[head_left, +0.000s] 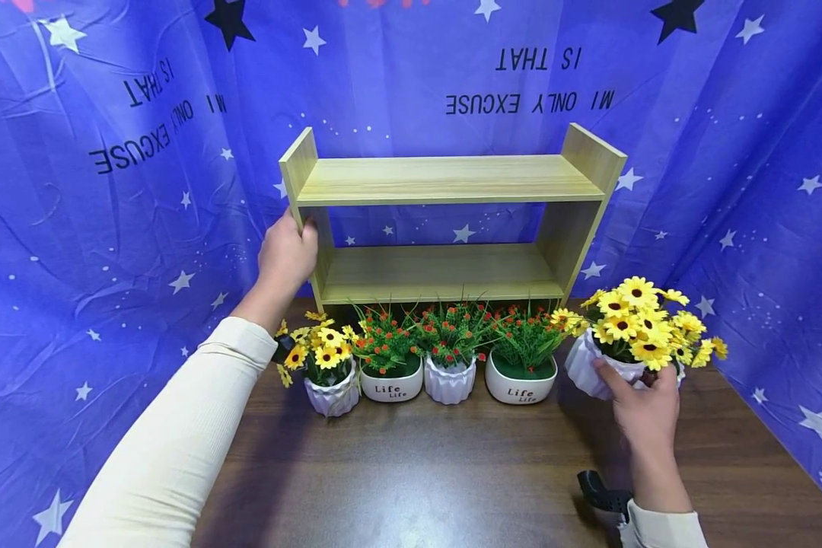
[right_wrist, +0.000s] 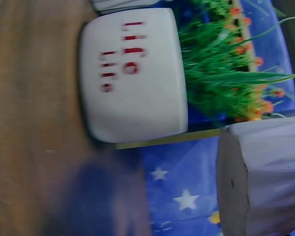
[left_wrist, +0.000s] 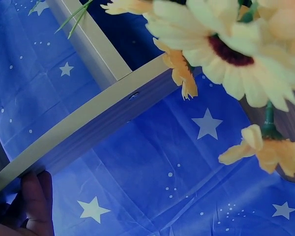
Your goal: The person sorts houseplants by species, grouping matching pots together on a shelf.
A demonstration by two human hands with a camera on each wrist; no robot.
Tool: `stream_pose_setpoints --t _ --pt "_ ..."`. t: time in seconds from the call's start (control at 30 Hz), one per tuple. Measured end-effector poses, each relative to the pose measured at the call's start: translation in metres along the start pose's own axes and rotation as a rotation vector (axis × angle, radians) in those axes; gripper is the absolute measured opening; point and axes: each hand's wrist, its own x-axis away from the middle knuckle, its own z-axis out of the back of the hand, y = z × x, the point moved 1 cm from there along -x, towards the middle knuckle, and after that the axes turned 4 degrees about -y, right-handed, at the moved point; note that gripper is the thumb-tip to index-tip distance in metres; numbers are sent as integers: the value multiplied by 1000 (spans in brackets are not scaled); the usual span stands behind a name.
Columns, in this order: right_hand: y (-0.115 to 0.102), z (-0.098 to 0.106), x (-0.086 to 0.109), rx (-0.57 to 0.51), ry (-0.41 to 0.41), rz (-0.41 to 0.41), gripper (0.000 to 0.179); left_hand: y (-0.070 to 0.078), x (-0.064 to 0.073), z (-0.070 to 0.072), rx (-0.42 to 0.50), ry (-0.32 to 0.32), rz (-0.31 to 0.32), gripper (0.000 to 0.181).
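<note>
Yellow-flowered pot [head_left: 587, 371] and shelf [head_left: 445, 180] in separate hands [head_left: 289, 250] [head_left: 647, 415]

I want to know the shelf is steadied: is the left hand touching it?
Touching. The head view shows the left hand gripping one upright side of the shelf, its thumb wrapped around the front edge.

The left hand [head_left: 288, 250] grips, arm [head_left: 171, 434] outstretched; the right hand [head_left: 647, 415] pinches.
</note>
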Motion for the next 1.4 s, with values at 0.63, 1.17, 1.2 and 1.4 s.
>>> stream_pose_setpoints --t 0.63,1.17,1.2,1.4 --pt "-74 19 -12 -116 -18 228 82 0 1 1 -1 -7 7 35" --pt "-125 24 -26 -357 -37 224 80 0 -1 0 12 -13 13 34" --pt "-128 24 -27 -366 -37 233 79 0 -1 -1 11 -12 13 34" --pt "-149 21 -32 -352 -46 248 77 -1 0 0 4 -6 15 34"
